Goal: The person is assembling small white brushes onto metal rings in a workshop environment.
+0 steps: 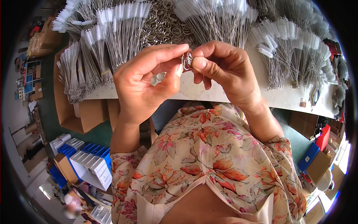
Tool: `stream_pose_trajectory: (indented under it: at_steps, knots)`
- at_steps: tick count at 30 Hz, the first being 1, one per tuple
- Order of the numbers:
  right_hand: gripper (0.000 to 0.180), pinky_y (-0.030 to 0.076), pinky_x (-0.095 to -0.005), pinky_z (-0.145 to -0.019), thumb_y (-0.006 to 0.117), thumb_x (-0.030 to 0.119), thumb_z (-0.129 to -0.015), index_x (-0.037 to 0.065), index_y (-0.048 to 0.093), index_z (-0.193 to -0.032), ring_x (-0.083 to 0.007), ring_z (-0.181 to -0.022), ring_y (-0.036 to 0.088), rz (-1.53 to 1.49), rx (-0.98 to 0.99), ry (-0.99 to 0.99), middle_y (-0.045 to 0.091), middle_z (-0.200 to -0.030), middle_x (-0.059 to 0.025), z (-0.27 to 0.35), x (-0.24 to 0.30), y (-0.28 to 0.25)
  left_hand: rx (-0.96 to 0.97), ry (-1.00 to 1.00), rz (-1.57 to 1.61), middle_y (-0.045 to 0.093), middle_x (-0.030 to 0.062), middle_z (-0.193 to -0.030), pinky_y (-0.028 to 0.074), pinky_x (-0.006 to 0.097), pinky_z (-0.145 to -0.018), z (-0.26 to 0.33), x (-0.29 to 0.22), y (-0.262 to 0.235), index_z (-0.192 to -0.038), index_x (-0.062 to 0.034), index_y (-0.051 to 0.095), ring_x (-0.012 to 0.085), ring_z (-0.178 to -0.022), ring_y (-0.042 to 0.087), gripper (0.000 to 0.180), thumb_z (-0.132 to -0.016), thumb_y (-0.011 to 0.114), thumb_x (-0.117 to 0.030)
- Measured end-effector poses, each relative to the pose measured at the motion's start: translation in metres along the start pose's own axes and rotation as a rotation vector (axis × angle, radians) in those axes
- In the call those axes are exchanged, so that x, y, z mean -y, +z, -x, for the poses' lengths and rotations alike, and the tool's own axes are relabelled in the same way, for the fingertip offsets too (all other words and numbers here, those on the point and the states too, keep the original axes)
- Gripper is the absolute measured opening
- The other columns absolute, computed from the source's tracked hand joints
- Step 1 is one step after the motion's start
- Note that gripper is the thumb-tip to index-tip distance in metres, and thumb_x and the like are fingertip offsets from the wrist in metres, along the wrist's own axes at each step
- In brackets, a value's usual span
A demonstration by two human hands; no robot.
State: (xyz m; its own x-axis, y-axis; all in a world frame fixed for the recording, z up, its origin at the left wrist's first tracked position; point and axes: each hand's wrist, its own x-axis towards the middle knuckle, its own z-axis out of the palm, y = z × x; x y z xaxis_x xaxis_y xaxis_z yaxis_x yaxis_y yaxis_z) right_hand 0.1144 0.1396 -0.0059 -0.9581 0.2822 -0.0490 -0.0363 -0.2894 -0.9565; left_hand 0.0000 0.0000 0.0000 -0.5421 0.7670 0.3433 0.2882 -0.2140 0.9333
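Both my hands are raised over the near edge of the table, meeting in the middle of the view. Between their fingertips is a small cluster of shiny metal rings (pixel 187 61). My left hand (pixel 140 76) is closed in a pinch on the left side of the cluster, thumb below and forefinger above. My right hand (pixel 229 67) pinches it from the right between thumb and forefinger, its other fingers curled beneath. How many rings each hand holds I cannot tell. Just beyond the hands lies a large pile of loose metal rings (pixel 166 23).
Bundles of wire-handled brushes with white bristles stand left (pixel 121 33) and right (pixel 285 46) on the white table (pixel 194 90). An open cardboard box (pixel 84 119) is below its left edge. White and blue plastic bins (pixel 89 166) stand lower left. Another person is at lower left.
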Motion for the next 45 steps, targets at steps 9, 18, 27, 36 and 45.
stream_pose_trajectory:
  at_steps: [9,18,27,36,45]
  knots:
    - [0.016,0.043,-0.0181,-0.051,0.064,0.017,-0.082,0.001,0.062,-0.086,-0.0055,-0.058,0.055,0.040,-0.001,0.102,0.062,-0.072,-0.0017,-0.003,0.004,-0.003,0.075,-0.012,-0.048,0.061,0.0123,-0.100,0.052,0.023,-0.071,0.000,0.001,-0.007,-0.102,0.0041,0.061,0.0123,-0.082,0.061,0.028,-0.075,0.059,0.011]
    - [0.008,0.047,-0.0266,-0.057,0.067,0.007,-0.074,0.002,0.064,-0.079,-0.0157,-0.064,0.058,0.502,-0.078,-0.234,0.061,-0.073,-0.0064,0.004,-0.038,-0.004,0.296,-0.347,-0.079,0.062,0.0118,-0.100,0.049,0.022,-0.071,-0.029,0.010,-0.031,-0.115,0.0031,0.053,0.0141,-0.082,0.061,0.034,-0.082,0.058,-0.004]
    - [0.011,0.047,-0.0319,-0.067,0.061,0.008,-0.067,0.007,0.060,-0.078,-0.0209,-0.074,0.055,0.935,-0.005,-0.811,0.054,-0.074,-0.0037,0.005,-0.084,-0.028,0.053,-0.396,-1.159,0.062,0.0130,-0.073,0.045,0.037,-0.062,-0.064,0.107,-0.103,-0.078,-0.0034,0.059,0.0309,-0.068,0.059,0.026,-0.081,0.060,-0.030]
    - [0.026,0.048,-0.0391,-0.069,0.060,0.034,-0.076,0.011,0.066,-0.087,-0.0280,-0.079,0.062,1.572,-0.601,0.187,0.065,-0.083,-0.0093,-0.046,-0.004,-0.162,-0.255,-0.257,-0.969,0.063,0.0114,-0.071,0.045,0.035,-0.058,-0.057,0.106,-0.108,-0.082,-0.0070,0.061,0.0271,-0.065,0.061,0.019,-0.081,0.060,-0.026]
    - [0.027,0.047,-0.0387,-0.072,0.061,0.032,-0.071,0.013,0.068,-0.088,-0.0294,-0.084,0.062,1.533,-0.615,0.274,0.065,-0.087,-0.0112,-0.055,-0.010,-0.174,-0.721,-0.052,-0.360,0.057,0.0041,-0.075,0.051,0.024,-0.052,-0.037,0.036,-0.161,-0.097,-0.0036,0.058,0.0106,-0.063,0.058,0.018,-0.090,0.052,-0.019]
